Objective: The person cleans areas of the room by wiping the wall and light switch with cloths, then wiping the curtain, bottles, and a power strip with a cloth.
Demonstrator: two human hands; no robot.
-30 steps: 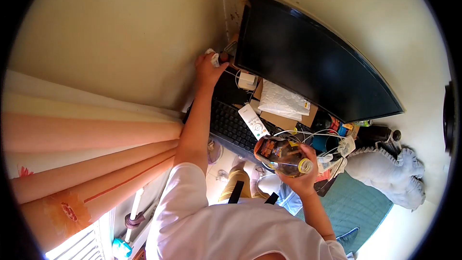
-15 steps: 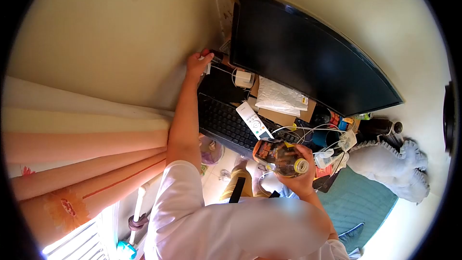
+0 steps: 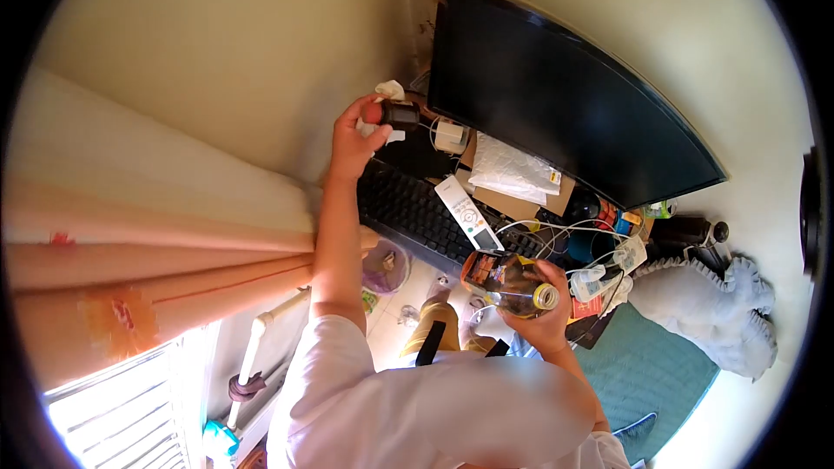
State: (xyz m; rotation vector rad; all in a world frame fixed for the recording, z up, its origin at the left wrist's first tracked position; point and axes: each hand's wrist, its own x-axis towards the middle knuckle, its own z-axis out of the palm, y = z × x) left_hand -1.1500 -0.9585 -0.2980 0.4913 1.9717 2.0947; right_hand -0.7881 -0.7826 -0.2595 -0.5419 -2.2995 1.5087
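Note:
My left hand [image 3: 353, 146] is closed on a small dark bottle [image 3: 401, 115] with a red cap, held sideways above the back left of the desk. The fingers and thumb grip it at the cap end. In front of the desk, my right hand [image 3: 551, 320] wraps round a larger clear plastic bottle [image 3: 514, 287] with a dark and orange label. That bottle is tilted, its yellowish, uncapped-looking mouth toward me. Close to its base lies a white remote control [image 3: 467, 211], across the black keyboard [image 3: 404, 208].
A large black monitor [image 3: 565, 95] stands behind the keyboard. White packaging [image 3: 512, 169], a white charger [image 3: 449, 135], tangled cables and a power strip [image 3: 630, 254] crowd the desk. A grey plush cushion [image 3: 695, 308] lies at right; a curtain [image 3: 174, 269] hangs at left.
My left hand has lifted the dark red-capped bottle from the back left corner and brought it into clearer view. My right hand keeps the plastic bottle in nearly the same place.

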